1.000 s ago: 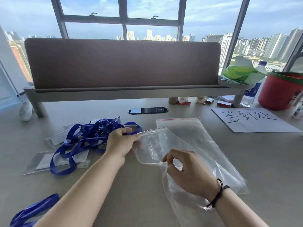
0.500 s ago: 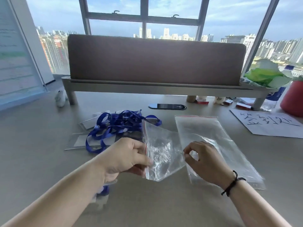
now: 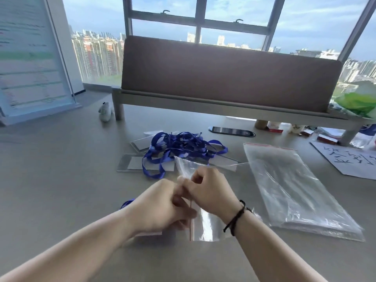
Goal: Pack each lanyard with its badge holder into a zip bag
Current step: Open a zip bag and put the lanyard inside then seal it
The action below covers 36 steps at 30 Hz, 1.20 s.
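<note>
I am looking down at a wide grey table (image 3: 61,180) that runs up to a tall window showing sky and city towers. Across the far side of the table stands a long brown padded divider (image 3: 227,78) on a grey raised shelf. At the far left leans a large white printed board (image 3: 30,58), too blurred to read.

To my right on the table lies a flat stack of clear zip bags (image 3: 295,190) with a thin red line along the top edge. Beyond it, at the right edge, is a white sheet of paper (image 3: 350,161) with dark handwritten strokes.

Ahead of me, near the middle of the table, a tangle of blue lanyards (image 3: 183,147) rests on top of several clear badge holders (image 3: 132,165) that lie flat with pale cards inside.

Close to me, both my hands meet at one clear zip bag (image 3: 205,224). My left hand (image 3: 160,204) has its fingers curled and pinches the bag's red-lined edge, which runs up and down between my hands. My right hand (image 3: 211,190), with a black cord bracelet (image 3: 236,216) on the wrist, also pinches that edge, its fingertips touching those of my left hand. The bag's far corner pokes up past my right knuckles, and its near part shows below my right wrist.

A bit of blue lanyard (image 3: 127,203) peeks out just behind my left hand. A black oval cable port (image 3: 232,131) sits in the table near the shelf, and a small white figure (image 3: 104,111) stands by the shelf's left leg.
</note>
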Available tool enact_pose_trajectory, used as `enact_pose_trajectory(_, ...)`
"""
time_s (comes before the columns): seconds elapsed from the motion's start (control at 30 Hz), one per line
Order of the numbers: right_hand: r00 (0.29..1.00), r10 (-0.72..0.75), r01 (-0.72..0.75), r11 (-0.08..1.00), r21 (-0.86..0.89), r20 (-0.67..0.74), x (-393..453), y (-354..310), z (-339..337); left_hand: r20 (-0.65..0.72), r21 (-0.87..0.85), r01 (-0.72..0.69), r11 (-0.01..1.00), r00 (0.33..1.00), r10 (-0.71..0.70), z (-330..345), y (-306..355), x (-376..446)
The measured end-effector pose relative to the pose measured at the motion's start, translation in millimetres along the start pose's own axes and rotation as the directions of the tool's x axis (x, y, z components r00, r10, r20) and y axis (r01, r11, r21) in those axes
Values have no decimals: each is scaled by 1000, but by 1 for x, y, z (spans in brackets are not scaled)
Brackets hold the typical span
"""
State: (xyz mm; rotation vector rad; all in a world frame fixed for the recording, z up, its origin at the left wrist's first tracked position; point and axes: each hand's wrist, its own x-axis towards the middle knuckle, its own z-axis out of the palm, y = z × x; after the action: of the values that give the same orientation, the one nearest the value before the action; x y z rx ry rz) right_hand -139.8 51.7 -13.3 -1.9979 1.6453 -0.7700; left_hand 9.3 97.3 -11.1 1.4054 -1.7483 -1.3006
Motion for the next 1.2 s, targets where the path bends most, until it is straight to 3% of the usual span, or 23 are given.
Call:
enact_pose_trajectory(0.13,998,26,-29,997,65,58,3,11,16,54,93,-75,993,996,70,-25,-4,-3)
enact_pose_trajectory(0.27,997,-7,5,999,34,76,-6,19,17,-89,281,-282,917,944,318,-47,-14,-4)
enact_pose_trajectory(0.37,997,-26,29,999,-28,73,-14,18,20,-115,415,-337,845,902,416,-66,-26,-9)
enact_pose_trajectory(0.47,996,-46,56,991,-122,81,-18,15,23,86,691,-255,677,958,272,-75,-38,-9)
enact_pose_trajectory(0.53,996,-43,55,988,-142,83,-19,13,23,147,780,-169,602,985,87,-74,-43,-9)
enact_pose_trajectory(0.6,997,-38,49,988,-148,72,-20,14,20,168,812,-144,566,986,9,-69,-46,-11)
enact_pose_trajectory(0.7,997,-29,39,988,-150,69,-19,16,16,150,800,-147,582,988,42,-65,-42,-12)
enact_pose_trajectory(0.87,998,2,7,989,-148,57,-17,21,10,120,864,-220,454,964,239,-54,-50,-13)
enact_pose_trajectory(1.03,999,-1,7,989,-150,37,-17,22,11,83,972,-120,201,979,184,-21,-51,-4)
enact_pose_trajectory(1.1,999,-8,14,988,-152,40,-18,21,11,81,975,-95,203,994,77,-16,-46,-5)
enact_pose_trajectory(1.2,999,-15,22,989,-149,50,-18,20,11,28,983,-60,172,983,180,-18,-49,-1)
